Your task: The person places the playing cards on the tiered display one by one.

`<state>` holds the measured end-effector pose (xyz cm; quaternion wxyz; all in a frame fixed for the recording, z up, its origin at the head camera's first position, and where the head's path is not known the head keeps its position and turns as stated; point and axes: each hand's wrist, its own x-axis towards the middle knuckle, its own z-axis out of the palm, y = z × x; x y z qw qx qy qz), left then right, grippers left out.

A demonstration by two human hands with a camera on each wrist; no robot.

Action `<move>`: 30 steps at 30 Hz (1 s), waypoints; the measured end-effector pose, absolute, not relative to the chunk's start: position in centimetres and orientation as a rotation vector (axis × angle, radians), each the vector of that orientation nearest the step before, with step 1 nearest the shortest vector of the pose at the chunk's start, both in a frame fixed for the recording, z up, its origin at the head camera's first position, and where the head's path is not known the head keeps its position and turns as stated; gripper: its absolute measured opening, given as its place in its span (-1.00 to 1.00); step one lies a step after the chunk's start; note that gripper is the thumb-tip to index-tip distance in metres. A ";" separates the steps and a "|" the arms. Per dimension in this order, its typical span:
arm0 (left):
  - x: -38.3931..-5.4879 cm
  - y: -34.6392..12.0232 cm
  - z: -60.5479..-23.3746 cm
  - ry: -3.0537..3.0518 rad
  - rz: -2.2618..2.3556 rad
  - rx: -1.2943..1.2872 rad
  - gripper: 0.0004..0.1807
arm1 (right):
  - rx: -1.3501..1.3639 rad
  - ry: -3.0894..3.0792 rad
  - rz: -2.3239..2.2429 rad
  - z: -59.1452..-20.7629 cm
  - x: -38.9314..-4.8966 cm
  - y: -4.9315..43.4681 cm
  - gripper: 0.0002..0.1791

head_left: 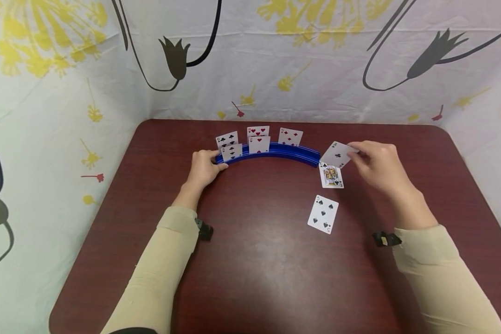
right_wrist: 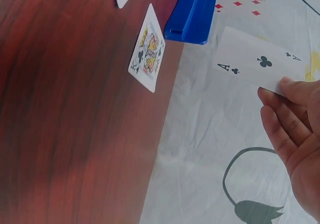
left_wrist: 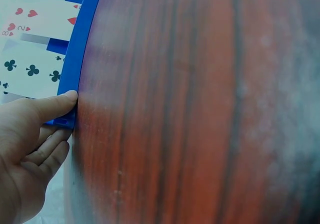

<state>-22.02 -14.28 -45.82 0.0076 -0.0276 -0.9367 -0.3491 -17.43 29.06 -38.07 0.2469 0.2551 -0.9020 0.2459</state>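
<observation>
A curved blue card holder [head_left: 292, 151] stands toward the back of the table. My left hand [head_left: 203, 168] grips its left end, the thumb [left_wrist: 67, 98] on the front edge. Two clubs cards [head_left: 231, 152] stand in the holder beside that hand. Two hearts cards [head_left: 259, 144] are near the middle, and a diamonds card [head_left: 290, 136] is farther right. My right hand [head_left: 380, 166] pinches the ace of clubs [right_wrist: 255, 59] by an edge, raised beyond the holder's right end. Below it on the table lies a king of clubs [head_left: 331, 177], partly covered in the head view.
A five of spades [head_left: 323, 214] lies face up, nearer to me than the king. The dark red-brown table [head_left: 254, 260] has rounded corners. A white patterned sheet [head_left: 234, 60] hangs behind it and at the sides.
</observation>
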 end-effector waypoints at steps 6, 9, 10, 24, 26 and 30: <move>-22.1 -14.3 -45.9 -2.927 -1.099 -0.085 -0.41 | 0.679 -2.471 0.707 -38.0 -17.8 28.3 -0.78; -22.1 -14.3 -45.9 -2.932 -1.093 -0.085 -0.41 | 0.677 -2.474 0.721 -38.0 -18.0 27.9 -0.78; -22.1 -14.3 -45.9 -2.934 -1.094 -0.086 -0.41 | 0.680 -2.475 0.726 -38.1 -18.1 27.8 -0.79; -22.0 -14.3 -45.8 -2.913 -1.068 -0.111 -0.43 | 0.734 -2.486 0.764 -38.3 -18.8 26.1 -0.80; -21.9 -14.3 -45.8 -2.909 -1.062 -0.115 -0.44 | 0.740 -2.485 0.763 -38.4 -18.9 25.9 -0.81; -21.9 -14.2 -45.8 -2.909 -1.066 -0.108 -0.44 | 0.745 -2.482 0.758 -38.5 -19.0 25.6 -0.81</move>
